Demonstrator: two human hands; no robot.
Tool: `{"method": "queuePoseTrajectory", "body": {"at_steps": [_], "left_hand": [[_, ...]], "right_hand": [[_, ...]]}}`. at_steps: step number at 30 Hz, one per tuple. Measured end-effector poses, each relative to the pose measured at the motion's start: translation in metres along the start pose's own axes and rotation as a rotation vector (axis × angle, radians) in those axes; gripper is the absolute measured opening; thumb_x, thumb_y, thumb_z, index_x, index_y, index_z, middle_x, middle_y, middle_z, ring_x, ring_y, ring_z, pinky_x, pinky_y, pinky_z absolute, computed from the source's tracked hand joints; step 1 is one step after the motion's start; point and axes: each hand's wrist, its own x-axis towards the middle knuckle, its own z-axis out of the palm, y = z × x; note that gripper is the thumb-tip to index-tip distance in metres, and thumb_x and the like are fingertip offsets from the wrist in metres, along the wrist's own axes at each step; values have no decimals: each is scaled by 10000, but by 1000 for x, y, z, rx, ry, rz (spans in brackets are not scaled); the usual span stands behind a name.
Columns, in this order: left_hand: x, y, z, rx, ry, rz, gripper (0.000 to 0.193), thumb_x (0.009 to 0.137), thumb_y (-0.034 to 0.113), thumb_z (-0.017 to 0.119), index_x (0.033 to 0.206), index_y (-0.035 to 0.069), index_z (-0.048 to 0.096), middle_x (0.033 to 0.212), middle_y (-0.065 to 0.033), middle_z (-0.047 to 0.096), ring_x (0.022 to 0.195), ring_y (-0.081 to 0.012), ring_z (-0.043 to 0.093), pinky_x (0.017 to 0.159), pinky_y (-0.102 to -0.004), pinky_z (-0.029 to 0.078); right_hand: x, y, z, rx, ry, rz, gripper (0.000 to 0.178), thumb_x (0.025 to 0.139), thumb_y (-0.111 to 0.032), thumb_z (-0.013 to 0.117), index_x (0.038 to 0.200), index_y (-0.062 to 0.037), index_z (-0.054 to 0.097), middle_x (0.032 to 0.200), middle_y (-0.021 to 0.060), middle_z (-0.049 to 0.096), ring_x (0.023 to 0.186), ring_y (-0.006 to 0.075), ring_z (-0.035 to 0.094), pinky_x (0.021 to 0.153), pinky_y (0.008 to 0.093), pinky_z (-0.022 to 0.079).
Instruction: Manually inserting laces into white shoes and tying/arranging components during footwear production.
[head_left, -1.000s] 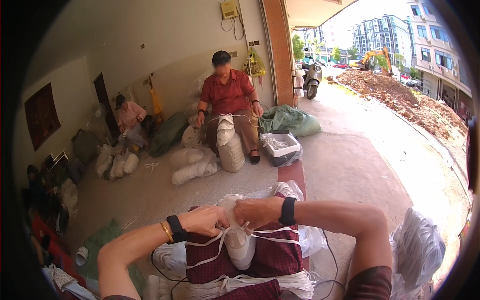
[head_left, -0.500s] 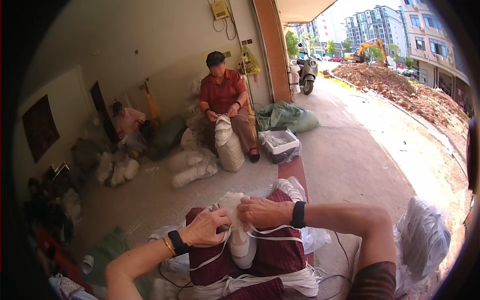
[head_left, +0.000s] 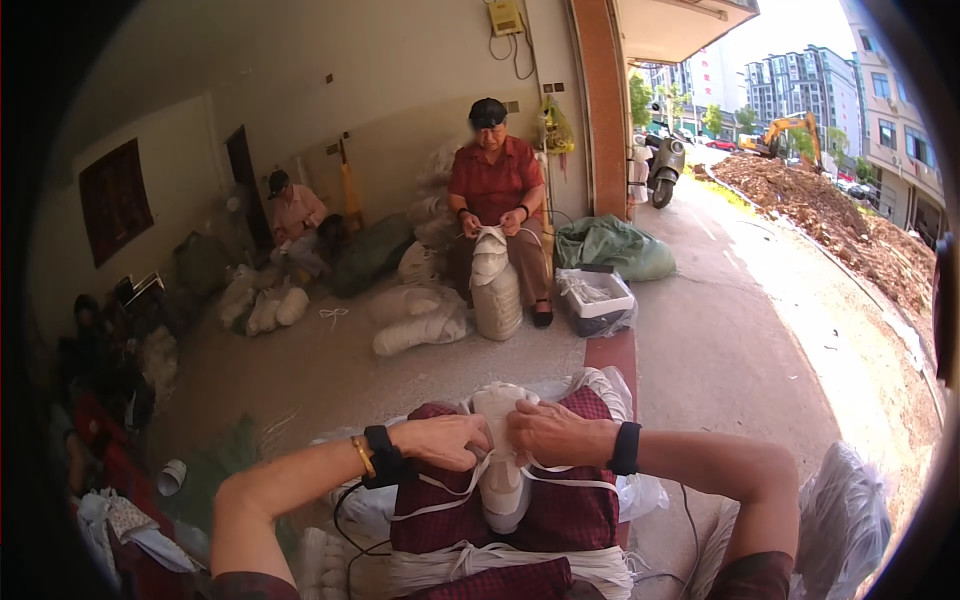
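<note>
A white shoe upper [head_left: 503, 497] is wedged upright between my knees, which are in dark red checked cloth [head_left: 565, 510]. My left hand [head_left: 440, 440] is at its left side, fingers bent inward and closed on the edge. Across from it, my right hand [head_left: 562, 434] pinches at the upper's right edge, near the top. A white shoelace [head_left: 585, 480] trails in loops from beneath both hands over my thighs. The fingertips are partly hidden, so exactly how they grip the lace is hard to see. A bundle of white laces [head_left: 500, 567] lies across my lap.
Ahead sits a person in a red shirt [head_left: 497, 180], handling a stack of white uppers [head_left: 497, 300]. A white box [head_left: 597, 300] and a green sack [head_left: 615, 248] stand to the right. Bagged uppers [head_left: 425, 322] lie on the floor; a plastic bag [head_left: 845, 510] is beside my right arm.
The view has turned left, so the surroundings sit farther right. Both hands stay at the shoe upper; my left wrist has rotated slightly and its fingers are drawn in closer.
</note>
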Motion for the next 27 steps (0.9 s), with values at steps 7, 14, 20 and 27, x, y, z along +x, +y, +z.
{"method": "queuePoseTrajectory", "body": {"at_steps": [7,14,20,27], "left_hand": [[26,23,12,-3,75,-483,303,775,221,584,886,-20,730,1028,-232,645,889,-376,662,805,-450,525],[32,33,3,-11,164,-589,283,712,233,638,790,-21,736,801,-245,693,772,-378,710,676,-459,556],[44,21,3,18,89,-639,374,701,263,677,819,-89,723,806,-286,697,807,-375,730,686,-465,569],[44,9,4,-57,41,-545,389,705,262,713,829,-107,713,809,-304,693,786,-357,730,689,-449,573]], "right_hand": [[2,3,-9,89,-59,27,220,661,-38,707,876,-2,671,1025,103,583,1067,311,538,896,420,515],[-4,4,6,29,94,14,222,678,-122,756,841,-17,648,998,88,569,1064,288,541,839,414,540],[-5,-2,3,14,119,11,194,661,-86,732,831,-28,658,986,92,568,1043,289,563,843,406,540],[-5,-1,8,57,146,12,183,643,-53,710,817,-23,658,989,102,570,1037,294,565,831,410,542]]}}
